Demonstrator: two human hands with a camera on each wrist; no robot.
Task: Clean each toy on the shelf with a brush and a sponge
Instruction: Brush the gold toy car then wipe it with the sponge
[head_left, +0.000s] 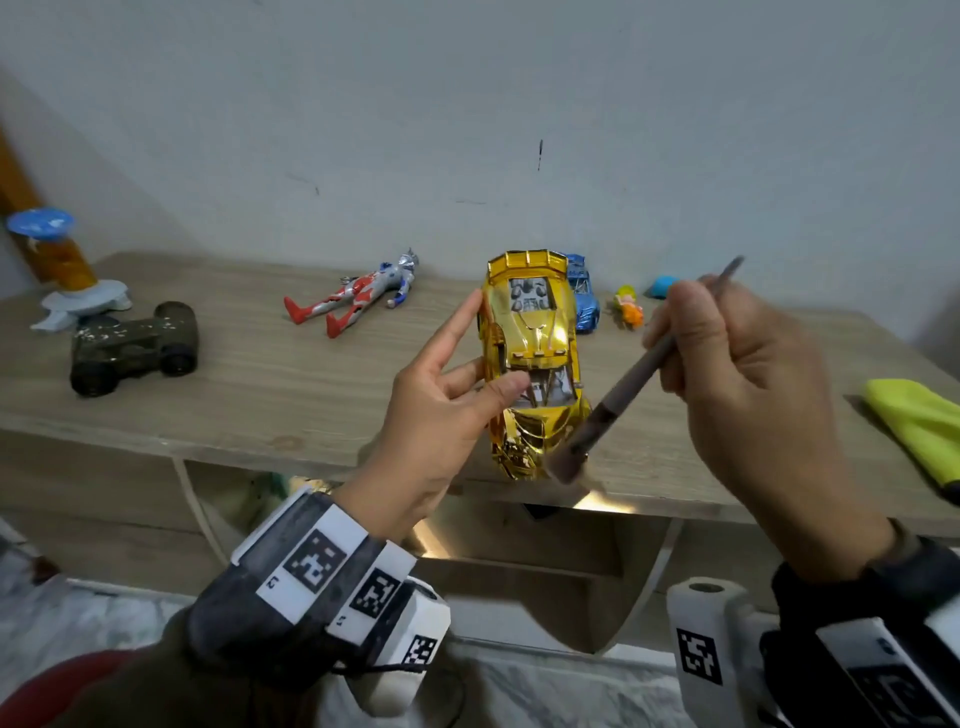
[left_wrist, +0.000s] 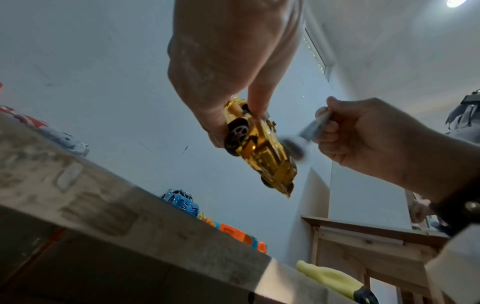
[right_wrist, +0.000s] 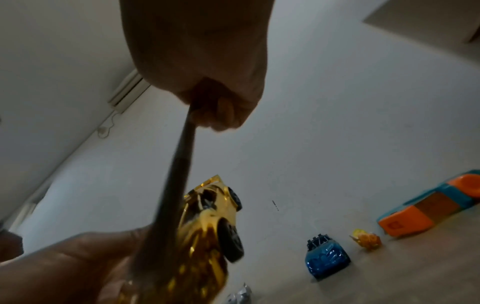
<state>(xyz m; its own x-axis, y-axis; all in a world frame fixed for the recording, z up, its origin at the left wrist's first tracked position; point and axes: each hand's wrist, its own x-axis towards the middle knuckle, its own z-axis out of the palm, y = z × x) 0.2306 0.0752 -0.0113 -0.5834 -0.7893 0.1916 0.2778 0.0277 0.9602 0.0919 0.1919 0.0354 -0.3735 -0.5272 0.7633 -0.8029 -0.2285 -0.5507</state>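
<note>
My left hand (head_left: 491, 358) holds a shiny gold toy car (head_left: 530, 332) just above the wooden shelf (head_left: 291, 395), thumb on the windscreen and index finger straight along its side. In the left wrist view the gold car (left_wrist: 262, 156) tilts nose-down, pinched at its front wheel. My right hand (head_left: 675, 338) grips a dark-handled brush (head_left: 623, 384) like a pen. Its blurred bristles (head_left: 566, 462) touch the end of the car nearest me. In the right wrist view the brush (right_wrist: 179, 176) crosses in front of the car (right_wrist: 205, 232).
On the shelf lie a dusty dark green car (head_left: 135, 348), a red and silver hero figure (head_left: 353, 299), a blue car (head_left: 584, 296), a small orange figure (head_left: 628, 306) and a yellow sponge-like pad (head_left: 919, 431) at the right edge. An orange and teal toy (right_wrist: 428, 211) sits further right.
</note>
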